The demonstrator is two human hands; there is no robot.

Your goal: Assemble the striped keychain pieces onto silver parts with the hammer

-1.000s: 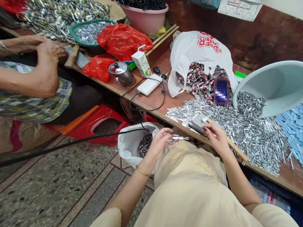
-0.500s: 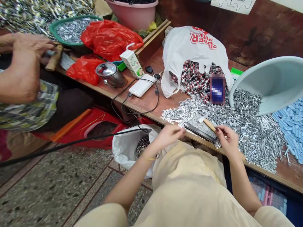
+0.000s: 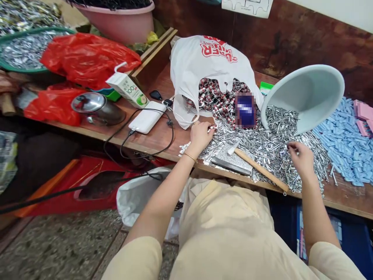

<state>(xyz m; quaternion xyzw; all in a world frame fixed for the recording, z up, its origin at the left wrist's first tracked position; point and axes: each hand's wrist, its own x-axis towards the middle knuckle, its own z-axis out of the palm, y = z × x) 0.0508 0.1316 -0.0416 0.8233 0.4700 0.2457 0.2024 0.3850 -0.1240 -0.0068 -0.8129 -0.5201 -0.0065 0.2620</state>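
Observation:
My left hand (image 3: 201, 136) is at the mouth of a white plastic bag (image 3: 189, 70), its fingertips closed around a small red-and-silver piece (image 3: 213, 127). More such red-and-silver pieces (image 3: 210, 93) fill the bag. Over the heap of small metal parts (image 3: 262, 144), my right hand (image 3: 303, 157) has thumb and fingers pinched together; whatever may be between them is too small to name. Between the hands lies a hammer (image 3: 259, 167), its head on a flat metal block (image 3: 230, 165) and its wooden handle slanting toward the table edge.
A tipped pale bucket (image 3: 317, 97) spills metal parts; light-blue pieces (image 3: 338, 136) lie to its right. Leftward are a white power bank (image 3: 147, 117) with a cable, a drink carton (image 3: 128, 91), a steel mug (image 3: 99, 109) and red bags (image 3: 90, 58). A white sack (image 3: 131, 198) stands below the edge.
My left hand has moved forward from the table edge to the bag's pieces. The right hand has left the hammer's handle and shifted right over the metal parts; the hammer now lies down.

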